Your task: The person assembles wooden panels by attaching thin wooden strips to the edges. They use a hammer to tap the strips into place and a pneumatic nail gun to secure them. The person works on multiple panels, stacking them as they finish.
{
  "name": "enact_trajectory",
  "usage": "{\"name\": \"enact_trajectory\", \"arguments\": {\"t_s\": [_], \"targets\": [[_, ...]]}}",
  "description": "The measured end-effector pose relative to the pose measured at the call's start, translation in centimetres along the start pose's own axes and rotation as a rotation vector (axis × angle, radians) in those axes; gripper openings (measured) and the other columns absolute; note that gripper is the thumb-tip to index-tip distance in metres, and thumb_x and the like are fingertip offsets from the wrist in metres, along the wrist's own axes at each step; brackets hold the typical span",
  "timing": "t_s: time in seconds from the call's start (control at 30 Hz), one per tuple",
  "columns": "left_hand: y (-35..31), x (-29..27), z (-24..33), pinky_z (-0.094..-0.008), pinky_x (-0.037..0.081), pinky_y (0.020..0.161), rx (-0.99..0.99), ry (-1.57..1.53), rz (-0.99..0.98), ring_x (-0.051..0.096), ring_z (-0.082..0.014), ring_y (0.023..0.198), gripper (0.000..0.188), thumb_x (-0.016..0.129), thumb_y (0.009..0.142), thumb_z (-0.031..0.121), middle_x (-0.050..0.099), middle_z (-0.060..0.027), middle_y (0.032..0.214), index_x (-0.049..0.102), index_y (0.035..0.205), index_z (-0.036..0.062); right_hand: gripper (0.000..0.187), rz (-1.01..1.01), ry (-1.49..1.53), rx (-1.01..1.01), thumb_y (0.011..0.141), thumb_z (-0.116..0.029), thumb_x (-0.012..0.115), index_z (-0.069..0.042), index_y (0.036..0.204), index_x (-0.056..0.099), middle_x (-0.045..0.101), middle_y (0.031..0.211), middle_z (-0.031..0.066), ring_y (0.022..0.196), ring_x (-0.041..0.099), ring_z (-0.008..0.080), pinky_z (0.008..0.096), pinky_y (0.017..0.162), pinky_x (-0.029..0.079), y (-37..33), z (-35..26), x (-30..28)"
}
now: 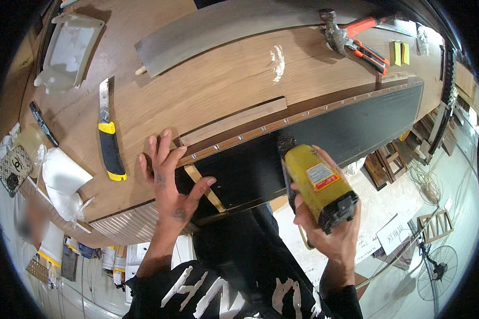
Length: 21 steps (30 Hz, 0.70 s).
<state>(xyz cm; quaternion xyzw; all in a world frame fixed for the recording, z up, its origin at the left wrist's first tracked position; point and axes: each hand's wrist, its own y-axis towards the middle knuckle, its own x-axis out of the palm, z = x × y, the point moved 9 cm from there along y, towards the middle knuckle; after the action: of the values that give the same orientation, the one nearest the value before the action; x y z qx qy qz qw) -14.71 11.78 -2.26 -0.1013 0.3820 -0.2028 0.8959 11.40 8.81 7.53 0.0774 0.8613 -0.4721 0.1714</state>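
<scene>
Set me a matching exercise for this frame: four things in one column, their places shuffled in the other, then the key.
Things
1. Yellow tool
2. Utility knife
3. Hammer
4. Left hand

Places
A. Near the orange-and-black pliers, toward the picture's upper right
B. Fingers spread, by the pale strip across the dark panel
C. Held in the right hand
D. On the bench, left of the spread fingers

Pairs: 1-C, 2-D, 3-A, 4-B

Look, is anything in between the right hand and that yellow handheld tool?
No, nothing visible. The bare right hand wraps directly around the yellow handheld tool. The black panel shows beyond the tool's far end, not between them.
</scene>
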Motion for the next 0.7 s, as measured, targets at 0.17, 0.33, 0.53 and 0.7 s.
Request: {"name": "enact_trajectory", "arguments": {"t_s": [0.17, 0.33, 0.53, 0.7], "targets": [[-0.3, 0.1, -0.2, -0.0591, -0.002, 0.122, 0.008, 0.003, 0.020, 0.019, -0.0389, 0.154, 0.074, 0.078, 0.085, 0.052, 0.036, -0.0158, 0.161, 0.049, 0.141, 0.0121, 0.082, -0.037, 0.037, -0.111, 0.074, -0.006, 0.077, 0.000, 0.150, 0.044, 0.066, 0.129, 0.0226, 0.114, 0.069, 0.0291, 0.0439, 0.099, 0.056, 0.0, -0.6, 1.5], [-0.4, 0.4, -0.5, -0.0593, -0.002, 0.122, 0.010, 0.005, 0.028, 0.018, -0.0385, 0.154, 0.074, 0.077, 0.085, 0.054, 0.035, -0.0155, 0.162, 0.049, 0.140, 0.0127, 0.081, -0.045, 0.000, -0.052, 0.075, -0.005, 0.076, 0.000, 0.149, 0.045, 0.066, 0.128, 0.0227, 0.113, 0.069, 0.0277, 0.0427, 0.099, 0.055, 0.0, -0.6, 1.7], [-0.4, 0.4, -0.5, -0.0593, -0.003, 0.122, 0.014, -0.021, 0.025, 0.019, -0.0379, 0.154, 0.073, 0.075, 0.086, 0.056, 0.035, -0.0150, 0.162, 0.049, 0.140, 0.0130, 0.078, -0.018, 0.024, -0.031, 0.076, -0.005, 0.075, 0.002, 0.148, 0.046, 0.068, 0.125, 0.0221, 0.110, 0.070, 0.0268, 0.0423, 0.097, 0.056, -0.2, -0.9, 1.8], [-0.5, 0.3, -0.5, -0.0590, -0.003, 0.122, 0.014, -0.037, 0.043, 0.019, -0.0378, 0.154, 0.072, 0.075, 0.086, 0.055, 0.036, -0.0147, 0.162, 0.050, 0.139, 0.0131, 0.078, -0.016, 0.007, -0.015, 0.076, -0.004, 0.075, 0.002, 0.148, 0.045, 0.069, 0.123, 0.0221, 0.108, 0.070, 0.0255, 0.0415, 0.096, 0.056, -0.5, -0.9, 2.0]]}}
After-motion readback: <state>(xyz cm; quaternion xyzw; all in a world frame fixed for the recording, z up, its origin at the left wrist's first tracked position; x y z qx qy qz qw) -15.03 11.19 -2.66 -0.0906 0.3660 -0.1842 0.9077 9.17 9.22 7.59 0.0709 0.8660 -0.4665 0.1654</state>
